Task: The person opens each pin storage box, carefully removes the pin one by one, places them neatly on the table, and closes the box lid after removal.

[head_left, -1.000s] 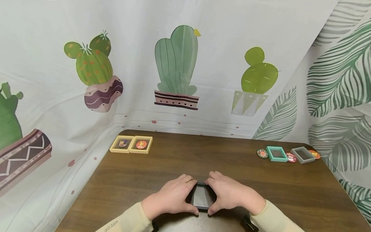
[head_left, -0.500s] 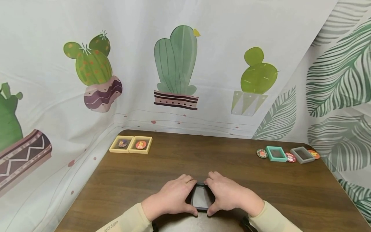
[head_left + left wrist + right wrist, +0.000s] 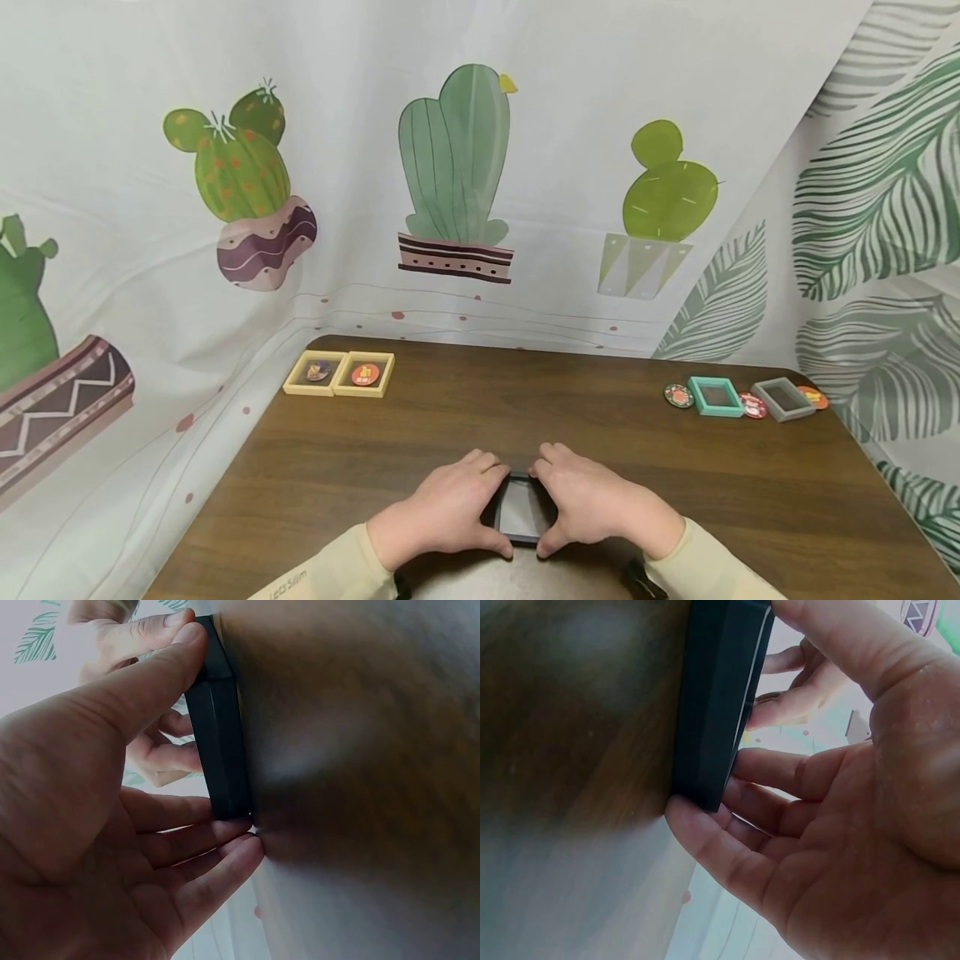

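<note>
A small black square display frame (image 3: pixel 517 540) with a clear film window lies close over the table near its front edge. My left hand (image 3: pixel 450 507) grips its left side, thumb at the near edge and fingers at the far edge. On the opposite side my right hand (image 3: pixel 588 502) holds it the same way. Seen from the left wrist, the thick dark side wall of the frame (image 3: pixel 217 735) sits between thumb and fingertips, right by the wood. The right wrist view shows the other side wall of the frame (image 3: pixel 718 705), with fingertips around its far corner.
Two yellow frames (image 3: pixel 341 392) with round badges inside stand at the back left of the brown table (image 3: pixel 510 400). At the back right are a teal frame (image 3: pixel 720 413), a grey frame (image 3: pixel 797 414) and several round badges (image 3: pixel 678 396). A cactus-print cloth (image 3: pixel 562 275) hangs behind.
</note>
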Demonstrator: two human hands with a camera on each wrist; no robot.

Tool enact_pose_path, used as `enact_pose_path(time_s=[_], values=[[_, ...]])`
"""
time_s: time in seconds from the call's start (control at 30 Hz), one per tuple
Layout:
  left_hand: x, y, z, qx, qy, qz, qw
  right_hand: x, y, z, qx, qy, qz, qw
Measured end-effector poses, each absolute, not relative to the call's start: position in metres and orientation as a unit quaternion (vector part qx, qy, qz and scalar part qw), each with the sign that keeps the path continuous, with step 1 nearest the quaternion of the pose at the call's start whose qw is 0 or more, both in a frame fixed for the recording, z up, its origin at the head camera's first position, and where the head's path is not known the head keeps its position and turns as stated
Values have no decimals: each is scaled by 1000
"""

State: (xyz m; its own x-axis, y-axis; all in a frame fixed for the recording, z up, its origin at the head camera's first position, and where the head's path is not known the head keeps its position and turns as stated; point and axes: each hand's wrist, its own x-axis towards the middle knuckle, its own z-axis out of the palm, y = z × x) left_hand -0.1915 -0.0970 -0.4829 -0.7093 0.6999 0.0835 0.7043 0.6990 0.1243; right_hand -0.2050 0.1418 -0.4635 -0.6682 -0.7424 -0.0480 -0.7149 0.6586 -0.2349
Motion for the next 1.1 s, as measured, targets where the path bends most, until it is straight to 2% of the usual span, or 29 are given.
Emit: enact_pose_path(time_s=[0.43, 1.1], values=[[-192, -96, -481, -378, -922, -80, 12, -206, 141, -466, -412, 905, -91, 50], [-193, -99, -479, -397, -913, -88, 12, -205, 141, -465, -409, 906, -92, 59]])
